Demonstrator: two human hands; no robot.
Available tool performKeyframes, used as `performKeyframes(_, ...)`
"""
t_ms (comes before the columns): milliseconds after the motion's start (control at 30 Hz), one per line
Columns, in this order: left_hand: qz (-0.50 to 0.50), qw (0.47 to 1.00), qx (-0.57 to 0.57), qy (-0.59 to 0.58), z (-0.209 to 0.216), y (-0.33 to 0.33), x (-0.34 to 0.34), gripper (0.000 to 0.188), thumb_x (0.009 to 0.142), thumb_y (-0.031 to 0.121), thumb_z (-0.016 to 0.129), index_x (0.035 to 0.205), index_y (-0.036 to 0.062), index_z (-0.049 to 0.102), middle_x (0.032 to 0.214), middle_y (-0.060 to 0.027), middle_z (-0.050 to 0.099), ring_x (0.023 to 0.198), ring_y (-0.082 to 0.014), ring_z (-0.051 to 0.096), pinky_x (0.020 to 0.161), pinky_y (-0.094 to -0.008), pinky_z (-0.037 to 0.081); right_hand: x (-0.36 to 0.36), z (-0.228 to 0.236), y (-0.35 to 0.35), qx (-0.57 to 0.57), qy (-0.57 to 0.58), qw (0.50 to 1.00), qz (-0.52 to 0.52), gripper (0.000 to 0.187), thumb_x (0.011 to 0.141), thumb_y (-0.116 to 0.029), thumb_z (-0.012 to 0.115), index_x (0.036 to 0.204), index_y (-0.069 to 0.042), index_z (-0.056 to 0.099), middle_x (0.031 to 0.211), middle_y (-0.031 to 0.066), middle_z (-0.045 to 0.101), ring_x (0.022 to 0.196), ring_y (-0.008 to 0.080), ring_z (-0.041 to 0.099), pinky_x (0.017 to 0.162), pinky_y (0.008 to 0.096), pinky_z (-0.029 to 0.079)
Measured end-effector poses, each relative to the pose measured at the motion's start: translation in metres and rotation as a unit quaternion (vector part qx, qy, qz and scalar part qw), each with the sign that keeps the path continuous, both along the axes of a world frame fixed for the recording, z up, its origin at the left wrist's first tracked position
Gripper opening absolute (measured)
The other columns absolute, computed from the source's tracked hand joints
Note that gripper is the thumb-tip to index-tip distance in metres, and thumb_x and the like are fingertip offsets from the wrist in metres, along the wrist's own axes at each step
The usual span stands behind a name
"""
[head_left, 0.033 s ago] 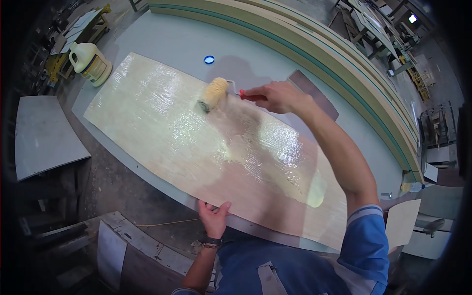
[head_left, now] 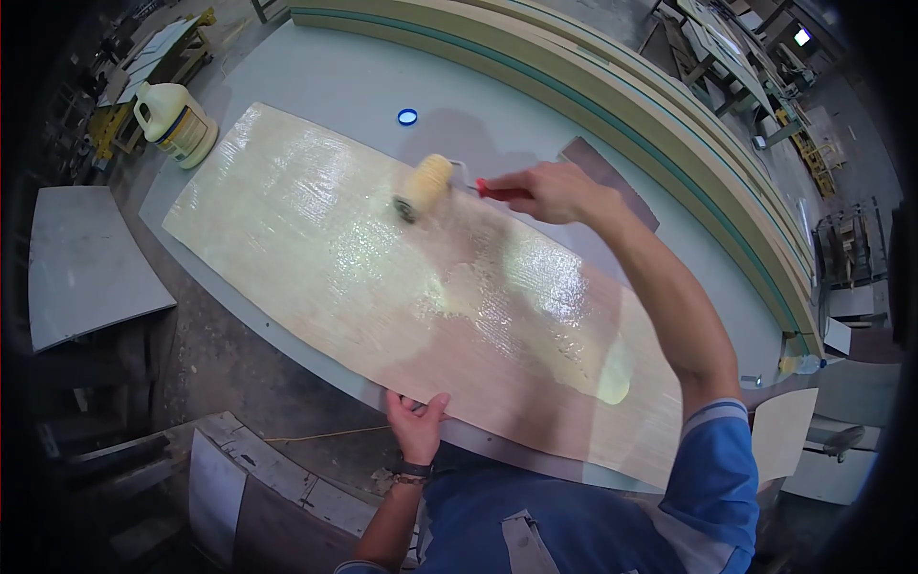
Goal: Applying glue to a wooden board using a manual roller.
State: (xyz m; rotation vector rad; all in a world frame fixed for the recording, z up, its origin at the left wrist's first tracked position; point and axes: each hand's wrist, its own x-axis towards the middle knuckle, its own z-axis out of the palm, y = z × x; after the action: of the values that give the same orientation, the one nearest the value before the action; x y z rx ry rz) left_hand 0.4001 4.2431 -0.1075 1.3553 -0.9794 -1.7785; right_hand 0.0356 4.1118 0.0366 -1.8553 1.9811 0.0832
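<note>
My right hand (head_left: 550, 189) is closed round the red handle of a paint roller (head_left: 427, 187), whose fluffy yellow sleeve is slightly blurred against the upper edge of a pale wood sheet (head_left: 316, 287). Wet, shiny whitish liquid covers much of the sheet, with a thicker pool (head_left: 615, 375) toward its right end. At the near edge, my left hand (head_left: 416, 426) grips the sheet with thumb and fingers; some fingertips are hidden.
The sheet lies on a grey table (head_left: 316, 72). A jug (head_left: 177, 124) stands at its far left, and a blue cap (head_left: 407, 117) lies beyond the sheet. Stacked long boards (head_left: 574, 72) line the far side. A brown piece (head_left: 612, 182) lies behind my right hand.
The roller and my right hand have shifted slightly to the right. My left hand has stayed put.
</note>
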Motion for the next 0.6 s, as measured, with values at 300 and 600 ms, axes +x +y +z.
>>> performKeyframes(300,-0.003,1.0,0.003,0.001,-0.002,0.0,-0.002,0.068,0.08,-0.009,0.075,0.134,0.0016,0.036,0.116,-0.0189,0.062,0.092,-0.0255,0.069,0.063,-0.0329,0.064,-0.056,-0.008,0.017,0.087,-0.206,0.969,-0.109,0.048,0.092,-0.02,0.062,0.139,-0.02,0.059,0.093,0.0067,0.066,0.074,0.0161,0.058,0.066,0.0329,0.05)
performKeyframes(600,0.013,1.0,0.018,0.012,-0.002,0.001,0.001,0.073,0.08,-0.009,0.075,0.138,0.002,0.033,0.117,-0.0185,0.061,0.094,-0.0251,0.069,0.064,-0.0333,0.064,-0.069,-0.014,0.077,0.022,-0.16,0.987,-0.008,0.046,0.093,-0.019,0.065,0.138,-0.025,0.059,0.114,0.0082,0.072,0.086,0.0236,0.07,0.081,0.0376,0.053)
